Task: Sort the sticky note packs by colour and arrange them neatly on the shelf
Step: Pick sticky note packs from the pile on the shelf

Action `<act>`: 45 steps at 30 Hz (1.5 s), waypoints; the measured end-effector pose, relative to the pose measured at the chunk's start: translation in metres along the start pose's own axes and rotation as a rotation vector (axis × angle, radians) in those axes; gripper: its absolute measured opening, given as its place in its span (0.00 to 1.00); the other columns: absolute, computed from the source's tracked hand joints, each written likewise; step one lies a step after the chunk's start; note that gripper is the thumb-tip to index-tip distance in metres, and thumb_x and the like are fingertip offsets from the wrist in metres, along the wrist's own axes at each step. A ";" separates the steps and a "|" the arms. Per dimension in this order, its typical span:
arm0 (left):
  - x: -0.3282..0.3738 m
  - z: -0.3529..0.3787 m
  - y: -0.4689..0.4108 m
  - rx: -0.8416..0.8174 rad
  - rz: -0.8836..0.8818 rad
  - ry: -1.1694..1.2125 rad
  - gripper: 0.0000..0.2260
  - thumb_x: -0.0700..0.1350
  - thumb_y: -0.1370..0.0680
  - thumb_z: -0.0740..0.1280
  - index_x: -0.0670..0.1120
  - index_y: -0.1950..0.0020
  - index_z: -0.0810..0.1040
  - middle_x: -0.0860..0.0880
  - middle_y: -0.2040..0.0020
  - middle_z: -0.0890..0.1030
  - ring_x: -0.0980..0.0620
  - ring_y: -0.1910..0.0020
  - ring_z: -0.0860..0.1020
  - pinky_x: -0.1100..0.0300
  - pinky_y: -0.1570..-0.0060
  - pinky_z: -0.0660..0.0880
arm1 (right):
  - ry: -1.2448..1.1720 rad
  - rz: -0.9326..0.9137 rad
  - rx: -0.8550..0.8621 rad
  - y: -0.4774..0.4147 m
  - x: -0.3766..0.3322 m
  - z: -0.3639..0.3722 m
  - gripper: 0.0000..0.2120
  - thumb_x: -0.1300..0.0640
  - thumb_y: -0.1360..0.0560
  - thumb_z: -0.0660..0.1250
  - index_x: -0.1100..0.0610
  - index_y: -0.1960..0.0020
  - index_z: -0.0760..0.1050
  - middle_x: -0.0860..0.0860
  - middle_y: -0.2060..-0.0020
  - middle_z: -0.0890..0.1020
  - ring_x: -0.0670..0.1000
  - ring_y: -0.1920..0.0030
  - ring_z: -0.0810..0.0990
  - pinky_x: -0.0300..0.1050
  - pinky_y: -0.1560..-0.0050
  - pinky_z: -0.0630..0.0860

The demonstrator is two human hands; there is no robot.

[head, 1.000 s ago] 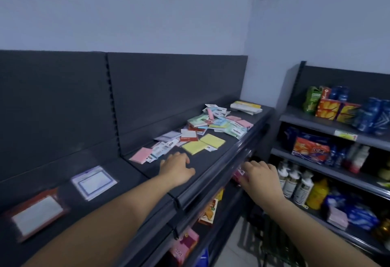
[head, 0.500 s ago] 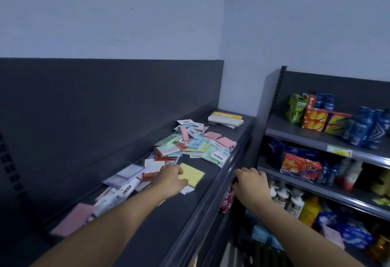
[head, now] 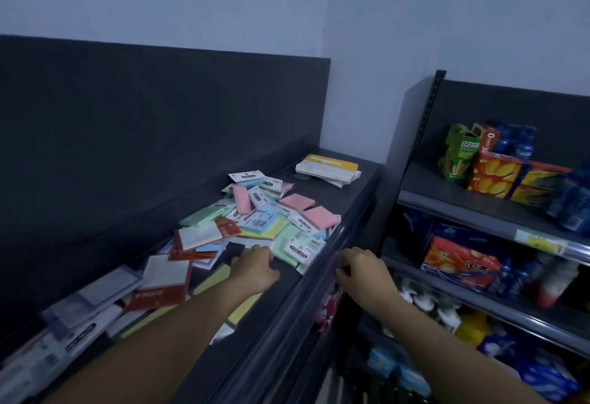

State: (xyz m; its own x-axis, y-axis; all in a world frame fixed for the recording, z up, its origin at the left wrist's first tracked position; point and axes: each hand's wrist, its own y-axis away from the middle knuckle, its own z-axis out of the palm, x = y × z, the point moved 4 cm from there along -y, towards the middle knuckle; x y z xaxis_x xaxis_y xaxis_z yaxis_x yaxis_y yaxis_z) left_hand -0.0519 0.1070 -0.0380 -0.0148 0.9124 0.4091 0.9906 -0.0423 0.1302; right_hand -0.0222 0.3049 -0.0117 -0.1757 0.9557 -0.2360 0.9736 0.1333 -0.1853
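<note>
A jumbled heap of sticky note packs [head: 265, 218] lies on the dark top shelf [head: 348, 193]: pink, green, blue and yellow ones mixed together. Two pink packs [head: 319, 217] sit near the shelf's front rim. A green pack labelled "sticky note" [head: 295, 248] lies closest to my hands. My left hand [head: 255, 268] hovers low over the shelf just short of that green pack, fingers loosely bent and holding nothing. My right hand [head: 364, 271] rests at the shelf's front rail [head: 322, 269], fingers curled over it. Yellow packs [head: 214, 276] lie partly hidden under my left forearm.
Red-and-white card packs [head: 166, 279] and purple-framed label packs [head: 95, 292] spread along the shelf to the left. A stack of flat yellow-topped pads [head: 329, 170] sits at the shelf's far end. On the right stands a second shelving unit [head: 498, 221] with snack boxes and bottles.
The view has moved right along the shelf, bringing the heap closer. My left hand has slid forward off the yellow pack towards the green one. My right hand has stayed at the front rail.
</note>
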 end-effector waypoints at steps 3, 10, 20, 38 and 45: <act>0.014 0.006 -0.031 0.022 -0.046 -0.052 0.18 0.46 0.25 0.64 0.46 0.36 0.70 0.47 0.36 0.71 0.46 0.36 0.68 0.54 0.41 0.66 | -0.087 -0.111 -0.094 -0.035 0.015 0.011 0.14 0.54 0.23 0.61 0.58 0.40 0.73 0.53 0.46 0.77 0.54 0.44 0.73 0.46 0.45 0.71; 0.033 0.019 -0.069 0.042 -0.174 -0.164 0.18 0.49 0.22 0.59 0.44 0.34 0.69 0.43 0.35 0.67 0.44 0.35 0.66 0.51 0.38 0.67 | -0.189 -0.306 -0.265 -0.093 0.015 0.050 0.20 0.44 0.27 0.66 0.59 0.44 0.74 0.52 0.46 0.75 0.53 0.44 0.72 0.45 0.45 0.71; 0.040 0.033 -0.091 -0.030 -0.360 -0.249 0.37 0.64 0.30 0.65 0.43 0.29 0.62 0.43 0.31 0.59 0.43 0.30 0.57 0.50 0.34 0.57 | -0.001 -0.352 -0.260 -0.135 0.005 0.071 0.25 0.55 0.27 0.65 0.59 0.33 0.64 0.56 0.35 0.68 0.56 0.34 0.65 0.48 0.38 0.68; -0.032 -0.033 -0.095 0.107 -0.482 1.127 0.12 0.37 0.24 0.66 0.41 0.41 0.75 0.46 0.54 0.81 0.51 0.57 0.79 0.60 0.64 0.77 | -1.454 0.350 -0.578 -0.220 0.005 0.058 0.14 0.72 0.29 0.66 0.63 0.45 0.71 0.58 0.55 0.81 0.55 0.57 0.80 0.43 0.63 0.75; -0.076 -0.048 -0.001 0.505 -0.679 1.322 0.08 0.36 0.22 0.63 0.41 0.44 0.76 0.43 0.52 0.81 0.47 0.55 0.80 0.60 0.66 0.80 | -1.518 0.295 -0.893 -0.206 -0.068 0.058 0.05 0.71 0.27 0.62 0.63 0.56 0.72 0.60 0.59 0.77 0.57 0.57 0.77 0.48 0.60 0.75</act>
State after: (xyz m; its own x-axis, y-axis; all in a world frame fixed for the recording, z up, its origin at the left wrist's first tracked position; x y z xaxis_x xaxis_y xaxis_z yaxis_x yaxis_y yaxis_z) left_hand -0.0586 0.0177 -0.0256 -0.2958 -0.2971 0.9079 0.6865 0.5947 0.4183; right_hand -0.2195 0.1971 -0.0131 0.5369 -0.0155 -0.8435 0.6799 0.5999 0.4217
